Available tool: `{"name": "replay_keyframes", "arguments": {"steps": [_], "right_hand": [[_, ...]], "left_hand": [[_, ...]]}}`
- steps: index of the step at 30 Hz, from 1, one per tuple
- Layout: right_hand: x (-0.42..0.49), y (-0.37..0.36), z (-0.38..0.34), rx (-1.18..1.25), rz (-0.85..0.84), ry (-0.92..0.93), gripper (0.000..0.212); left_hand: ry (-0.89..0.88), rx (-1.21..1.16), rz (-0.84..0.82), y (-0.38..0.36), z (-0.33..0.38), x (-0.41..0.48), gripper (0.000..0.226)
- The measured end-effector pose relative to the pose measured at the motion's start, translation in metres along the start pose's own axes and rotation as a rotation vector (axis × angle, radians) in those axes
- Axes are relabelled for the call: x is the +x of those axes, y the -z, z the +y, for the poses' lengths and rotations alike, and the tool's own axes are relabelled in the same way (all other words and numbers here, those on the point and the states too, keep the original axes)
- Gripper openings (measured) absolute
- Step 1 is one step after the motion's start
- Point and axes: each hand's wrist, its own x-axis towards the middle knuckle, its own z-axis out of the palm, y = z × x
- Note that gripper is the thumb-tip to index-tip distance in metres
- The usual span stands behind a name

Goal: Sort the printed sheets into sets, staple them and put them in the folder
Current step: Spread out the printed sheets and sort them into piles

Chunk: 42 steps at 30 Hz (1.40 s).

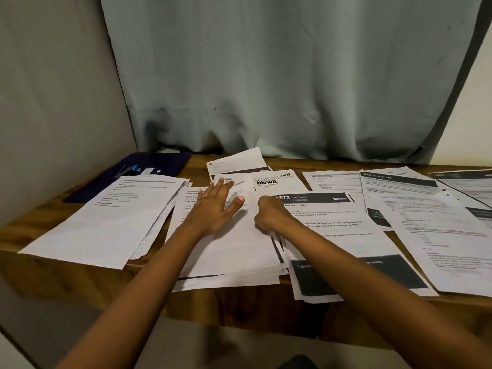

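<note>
1. Head view, progress: printed sheets [439, 235] lie in loose piles across the tabletop [239, 302]. Sorting looks partly done. No staples are visible, and the dark folder [165, 162] waits at the far left.
2. Head view, hands: the left hand [213, 206] presses flat on the centre pile [239, 251], grip open. The right hand [269, 215] curls at that pile's right edge, apparently pinching it.
3. Head view, orientation: the centre pile's long axis runs away from the person.

"blinkit" sheet [277, 179], "573 KITCHEN" sheet [332, 217], "MULTI-ROOM" sheet [399, 187]
</note>
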Motion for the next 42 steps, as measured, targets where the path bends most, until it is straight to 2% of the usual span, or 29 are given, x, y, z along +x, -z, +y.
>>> {"name": "replay_keyframes", "arguments": {"steps": [3,8,10,15,17,20,23,26,30,33,37,39,42], "right_hand": [[0.007,0.007,0.001,-0.044,0.007,0.0,0.03],[0.058,0.032,0.028,0.046,0.248,-0.082,0.031],[0.079,0.037,0.048,0.048,0.28,-0.134,0.031],[0.117,0.041,0.083,0.053,0.153,-0.187,0.052],[0.13,0.042,0.089,0.008,0.117,-0.159,0.052],[0.135,0.047,0.09,0.006,0.109,-0.175,0.039],[0.142,0.053,0.093,0.107,0.151,-0.201,0.019],[0.148,0.058,0.095,0.196,0.223,-0.16,0.022],[0.152,0.065,0.098,0.435,0.363,-0.123,0.028],[0.153,0.075,0.094,0.648,0.444,-0.119,0.022],[0.149,0.095,0.086,0.772,0.589,-0.08,0.003],[0.147,0.107,0.085,0.815,0.66,-0.064,0.008],[0.14,0.127,0.081,0.907,0.768,-0.034,0.004]], "left_hand": [[0.042,0.029,-0.033,-0.013,-0.004,0.014,0.068],[0.047,0.073,-0.084,-0.032,-0.001,0.024,0.063],[0.041,0.077,-0.094,-0.041,0.001,0.025,0.062],[0.057,0.168,-0.115,-0.051,-0.004,0.026,0.065],[0.052,0.172,-0.105,-0.052,-0.005,0.026,0.065],[0.053,0.175,-0.1,-0.053,-0.005,0.026,0.064],[0.054,0.184,-0.098,-0.053,-0.005,0.026,0.064],[0.058,0.185,-0.102,-0.053,-0.005,0.026,0.064],[0.059,0.18,-0.098,-0.053,-0.004,0.027,0.064],[0.053,0.175,-0.096,-0.052,-0.004,0.026,0.064],[0.053,0.165,-0.096,-0.051,-0.004,0.025,0.063],[0.055,0.164,-0.093,-0.05,-0.003,0.025,0.063],[0.056,0.147,-0.086,-0.049,-0.002,0.024,0.062]]}}
